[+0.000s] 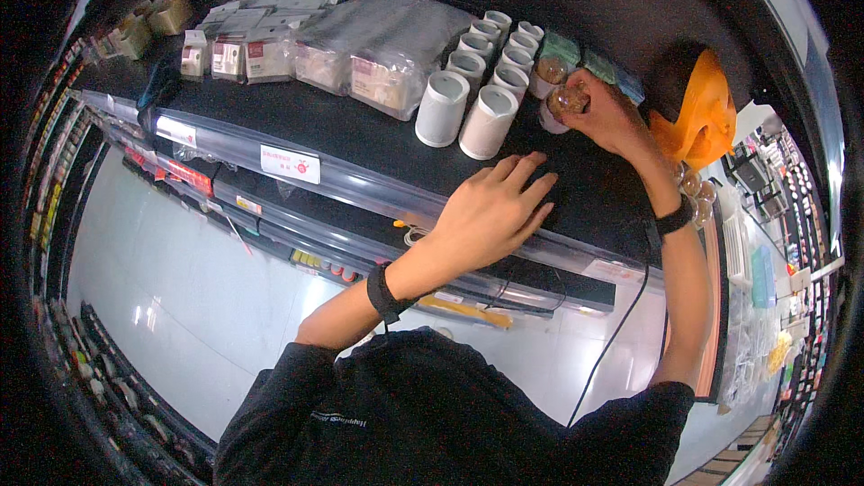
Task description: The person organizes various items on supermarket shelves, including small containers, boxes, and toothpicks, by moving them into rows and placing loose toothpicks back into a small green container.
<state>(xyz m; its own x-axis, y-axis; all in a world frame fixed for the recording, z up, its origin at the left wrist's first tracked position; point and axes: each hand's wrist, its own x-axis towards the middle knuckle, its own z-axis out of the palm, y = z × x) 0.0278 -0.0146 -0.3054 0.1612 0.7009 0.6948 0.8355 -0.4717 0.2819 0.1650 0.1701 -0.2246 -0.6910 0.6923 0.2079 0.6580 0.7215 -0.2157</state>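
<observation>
My right hand point(607, 111) grips a clear, rounded container with brown contents point(568, 100) at the right part of a black shelf point(378, 125). Just behind it stands a similar round-topped container point(550, 71). My left hand point(496, 206) rests with fingers spread on the shelf's front part, holding nothing. Ahead of its fingertips are two rows of white cups point(442, 109), open side up; the nearest right-hand one is a pinkish cup point(489, 123).
Clear-wrapped packs point(385, 84) and small hanging packets point(270, 57) stand left of the cups. Green packs point(597, 67) lie behind my right hand. An orange bag point(705, 115) sits at the right, near clear round items point(698, 192). A clear price rail point(364, 182) edges the shelf; a black cable point(611, 344) hangs beside my right arm.
</observation>
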